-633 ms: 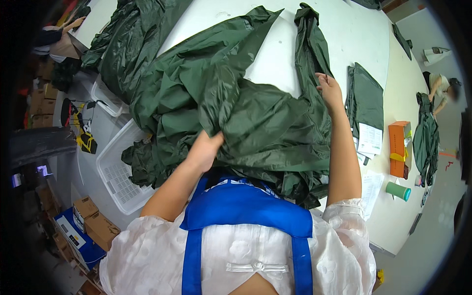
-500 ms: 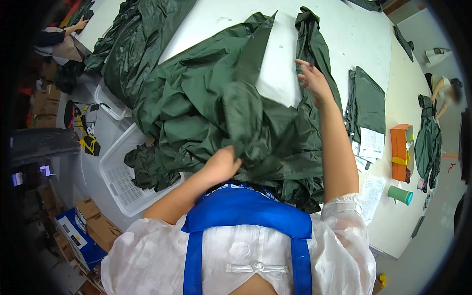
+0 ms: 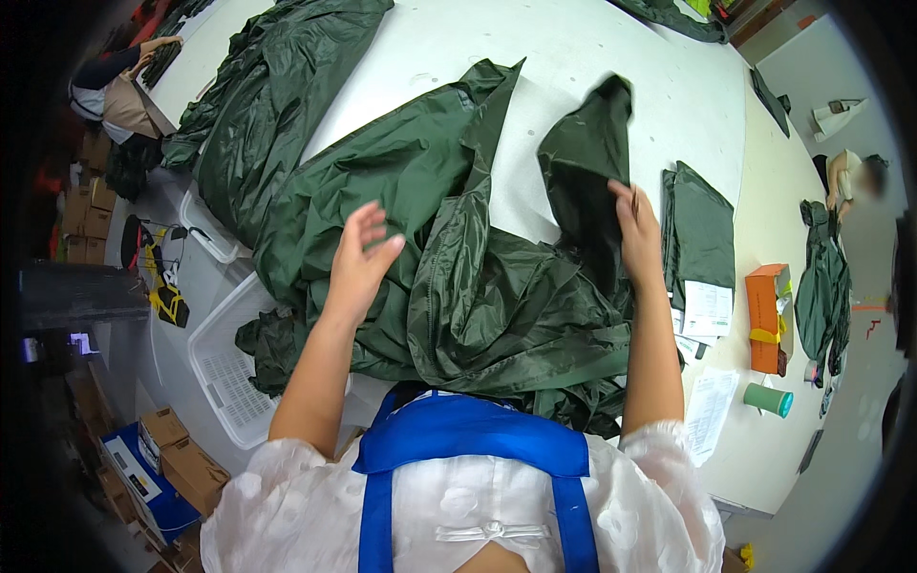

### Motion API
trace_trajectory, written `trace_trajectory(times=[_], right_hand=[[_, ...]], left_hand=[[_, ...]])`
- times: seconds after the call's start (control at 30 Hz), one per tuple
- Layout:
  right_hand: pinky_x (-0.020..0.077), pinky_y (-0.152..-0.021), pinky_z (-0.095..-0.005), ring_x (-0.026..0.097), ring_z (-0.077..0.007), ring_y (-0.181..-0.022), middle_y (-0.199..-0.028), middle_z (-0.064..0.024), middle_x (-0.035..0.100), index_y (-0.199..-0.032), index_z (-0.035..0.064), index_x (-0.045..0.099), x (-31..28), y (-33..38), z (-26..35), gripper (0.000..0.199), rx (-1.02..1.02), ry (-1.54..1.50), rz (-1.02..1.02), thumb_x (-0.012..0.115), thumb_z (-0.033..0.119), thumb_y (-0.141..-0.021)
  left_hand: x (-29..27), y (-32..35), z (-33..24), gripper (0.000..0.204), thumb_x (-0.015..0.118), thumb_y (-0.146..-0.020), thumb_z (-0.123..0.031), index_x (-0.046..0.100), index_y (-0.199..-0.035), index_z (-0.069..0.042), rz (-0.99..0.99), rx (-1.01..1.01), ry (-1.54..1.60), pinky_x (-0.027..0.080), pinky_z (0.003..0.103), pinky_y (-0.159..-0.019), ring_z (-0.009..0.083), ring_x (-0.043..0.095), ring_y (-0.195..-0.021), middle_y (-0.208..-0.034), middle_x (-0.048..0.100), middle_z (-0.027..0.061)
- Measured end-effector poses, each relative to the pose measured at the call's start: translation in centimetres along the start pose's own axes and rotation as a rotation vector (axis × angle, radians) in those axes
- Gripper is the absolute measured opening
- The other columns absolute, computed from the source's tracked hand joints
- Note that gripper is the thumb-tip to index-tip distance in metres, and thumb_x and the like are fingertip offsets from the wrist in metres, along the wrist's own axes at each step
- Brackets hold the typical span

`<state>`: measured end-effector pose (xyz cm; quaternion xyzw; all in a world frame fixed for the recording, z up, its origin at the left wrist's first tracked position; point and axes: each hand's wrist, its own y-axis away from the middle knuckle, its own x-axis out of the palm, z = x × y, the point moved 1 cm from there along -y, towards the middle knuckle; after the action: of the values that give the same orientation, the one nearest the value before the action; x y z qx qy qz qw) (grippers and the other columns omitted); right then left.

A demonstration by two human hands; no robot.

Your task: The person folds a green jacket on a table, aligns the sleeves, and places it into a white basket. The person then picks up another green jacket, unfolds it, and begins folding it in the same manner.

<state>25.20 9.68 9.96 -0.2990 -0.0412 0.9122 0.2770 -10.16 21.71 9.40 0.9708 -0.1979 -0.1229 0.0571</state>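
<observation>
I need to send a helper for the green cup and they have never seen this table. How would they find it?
Start at the big white table and follow its right edge toward the near corner. Past the folded dark green garment and the orange box stands the green cup, a small cylinder beside loose paper sheets; it is the only round thing there.

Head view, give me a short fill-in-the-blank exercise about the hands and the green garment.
1. The right hand grips a raised fold of the dark ____ garment.
2. The left hand hovers over the garment with its fingers ____.
3. The garment lies on a ____ table.
4. Right of the garment, an ____ box stands beside a green cup.

Missing words: green; open; white; orange
</observation>
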Motion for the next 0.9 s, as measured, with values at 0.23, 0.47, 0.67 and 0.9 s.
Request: trace_trajectory(times=[0.23, 0.47, 0.67, 0.9], right_hand=[[0.0432, -0.090, -0.0359, 0.055, -0.0355, -0.103, -0.106, -0.0194, 0.060, -0.099, -0.0005, 0.062, -5.1, 11.5, 6.1, 0.020, 0.270, 0.276, 0.547, 0.052, 0.006, -0.083], [0.0421, -0.057, -0.0227, 0.054, -0.0119, -0.063, -0.092, -0.0070, 0.065, -0.101, 0.0008, 0.063, -6.4, 9.0, 7.7, 0.021, 0.408, -0.069, 0.157, 0.051, 0.009, -0.086], [0.0269, -0.041, -0.0225, 0.035, -0.0076, -0.045, -0.062, 0.0017, 0.041, -0.117, -0.0065, 0.048, 2.0, -1.1, 2.8, 0.054, 0.598, -0.580, -0.175, 0.064, 0.035, -0.086], [0.0337, -0.047, -0.0273, 0.043, -0.0099, -0.053, -0.070, 0.0012, 0.052, -0.086, 0.0058, 0.054, 7.8, -3.5, -2.1, 0.015, 0.592, -0.751, -0.311, 0.067, 0.009, -0.080]], left_hand=[[7.1, -11.2, 1.5, 0.091, 0.075, -0.072, -0.038, 0.025, -0.144, -0.013, 0.012, 0.186, -0.686, 0.035, 0.045, -0.102, 0.0414, 0.036, -0.126, -0.144, 0.025, 0.0229], [10.3, -11.4, 4.6, 0.061, 0.055, -0.069, -0.001, 0.050, -0.129, -0.011, 0.309, 0.250, -0.680, 0.045, 0.039, -0.088, 0.0351, 0.055, -0.104, -0.112, 0.058, 0.0201], [8.2, 1.1, 1.0, 0.045, 0.054, -0.072, 0.007, 0.065, -0.109, -0.015, 0.121, 0.856, -0.506, 0.045, 0.035, -0.061, 0.0266, 0.053, -0.072, -0.078, 0.048, 0.0078], [3.9, 4.9, 1.6, 0.041, 0.061, -0.072, -0.001, 0.063, -0.111, -0.011, 0.461, 0.620, -0.544, 0.048, 0.035, -0.072, 0.0275, 0.056, -0.082, -0.089, 0.055, 0.0087]])
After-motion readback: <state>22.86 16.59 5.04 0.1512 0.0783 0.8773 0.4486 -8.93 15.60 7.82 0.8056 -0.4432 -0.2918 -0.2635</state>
